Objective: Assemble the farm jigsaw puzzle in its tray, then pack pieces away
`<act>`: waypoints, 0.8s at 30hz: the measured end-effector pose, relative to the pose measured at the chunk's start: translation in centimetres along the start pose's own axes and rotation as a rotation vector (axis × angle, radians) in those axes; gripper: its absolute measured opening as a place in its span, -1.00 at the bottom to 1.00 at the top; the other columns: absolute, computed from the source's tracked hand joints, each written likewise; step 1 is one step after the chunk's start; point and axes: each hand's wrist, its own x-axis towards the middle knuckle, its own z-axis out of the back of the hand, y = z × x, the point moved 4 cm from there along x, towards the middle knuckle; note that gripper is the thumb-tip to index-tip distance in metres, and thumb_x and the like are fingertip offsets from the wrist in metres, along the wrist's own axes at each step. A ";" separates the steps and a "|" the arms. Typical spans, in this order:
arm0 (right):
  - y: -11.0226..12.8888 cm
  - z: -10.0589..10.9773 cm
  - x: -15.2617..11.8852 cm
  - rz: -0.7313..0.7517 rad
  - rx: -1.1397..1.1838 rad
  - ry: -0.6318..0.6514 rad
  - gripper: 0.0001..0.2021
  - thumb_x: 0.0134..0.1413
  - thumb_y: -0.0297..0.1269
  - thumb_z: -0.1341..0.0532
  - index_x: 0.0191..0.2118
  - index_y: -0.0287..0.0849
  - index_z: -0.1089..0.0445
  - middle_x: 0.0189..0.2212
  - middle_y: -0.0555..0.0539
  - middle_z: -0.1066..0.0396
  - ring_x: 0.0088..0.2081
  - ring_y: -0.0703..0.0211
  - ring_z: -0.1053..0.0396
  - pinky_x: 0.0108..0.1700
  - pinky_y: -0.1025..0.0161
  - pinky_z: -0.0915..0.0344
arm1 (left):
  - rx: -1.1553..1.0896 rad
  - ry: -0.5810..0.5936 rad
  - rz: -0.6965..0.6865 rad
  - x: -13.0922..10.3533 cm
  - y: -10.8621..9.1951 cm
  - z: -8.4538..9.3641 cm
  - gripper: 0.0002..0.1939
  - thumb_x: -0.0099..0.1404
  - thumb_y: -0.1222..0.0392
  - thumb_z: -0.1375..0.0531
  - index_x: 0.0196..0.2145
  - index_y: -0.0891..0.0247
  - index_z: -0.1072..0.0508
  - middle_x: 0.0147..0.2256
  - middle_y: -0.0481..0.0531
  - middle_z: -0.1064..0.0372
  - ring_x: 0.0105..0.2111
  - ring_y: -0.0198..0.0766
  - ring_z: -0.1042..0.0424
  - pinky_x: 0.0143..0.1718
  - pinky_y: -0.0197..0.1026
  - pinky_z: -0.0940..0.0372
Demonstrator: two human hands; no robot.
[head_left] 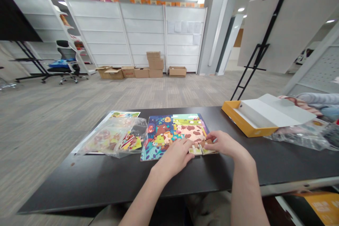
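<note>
A colourful jigsaw picture [162, 130] with animals lies on the black table, its right half showing a spotted pink cow [192, 131]. My left hand [177, 156] rests palm down over the lower middle of the picture, its fingers spread slightly. At the lower right corner, the fingers of my right hand [221, 143] are bent together over a brown and pale puzzle piece [208, 145]. Beside it, between the two hands, another pale piece [195, 150] shows. What lies under the fingertips is partly hidden.
Left of the picture, a clear plastic bag [106, 139] with loose pieces lies partly over a printed sheet [79, 143]. An open yellow box [243, 122] stands at the right, near plastic wrapping [302, 137] and rolled cloth [317, 99]. The black table [100, 180] ends close to me.
</note>
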 end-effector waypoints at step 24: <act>7.2 -2.6 1.7 0.246 0.312 -0.165 -0.92 0.12 -0.28 -0.19 -0.27 -0.12 -0.40 -0.39 -0.05 -0.55 -0.36 0.12 -0.50 -0.33 0.26 -0.34 | -0.042 -0.104 0.237 -4.5 8.3 6.2 -0.53 0.35 0.17 -0.14 0.21 0.10 -0.29 0.23 0.06 -0.32 0.21 -0.05 -0.31 0.24 0.01 -0.19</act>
